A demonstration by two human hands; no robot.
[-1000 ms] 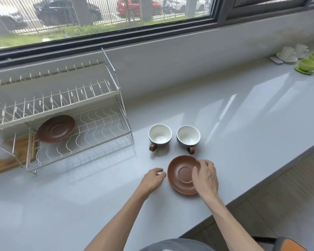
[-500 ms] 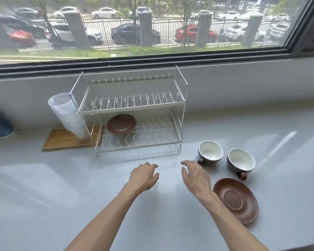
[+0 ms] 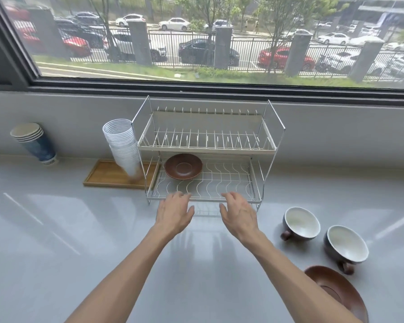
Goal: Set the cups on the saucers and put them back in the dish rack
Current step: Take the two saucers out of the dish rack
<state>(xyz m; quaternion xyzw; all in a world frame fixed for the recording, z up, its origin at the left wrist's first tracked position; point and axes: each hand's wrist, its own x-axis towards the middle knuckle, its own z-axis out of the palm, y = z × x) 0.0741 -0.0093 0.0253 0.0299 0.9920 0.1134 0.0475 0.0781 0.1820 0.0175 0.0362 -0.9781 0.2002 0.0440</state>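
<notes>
A two-tier wire dish rack (image 3: 264, 149) stands against the wall under the window. One brown saucer (image 3: 183, 165) lies on the left of its lower shelf. My left hand (image 3: 174, 212) and my right hand (image 3: 238, 213) hover side by side at the lower shelf's front edge, fingers apart, both empty. Two brown cups with white insides stand on the counter to the right: one cup (image 3: 301, 223) nearer the rack, the other cup (image 3: 345, 244) further right. A second brown saucer (image 3: 343, 292) lies on the counter at the lower right, partly behind my right forearm.
A stack of clear plastic cups (image 3: 124, 148) leans on a wooden tray (image 3: 103, 176) left of the rack. A stack of blue paper cups (image 3: 34, 143) stands further left by the wall. The grey counter (image 3: 56, 241) stretches wide to the left.
My view has swung left and centred on the rack. My right hand left the counter saucer. Both hands moved forward to the rack's lower front edge.
</notes>
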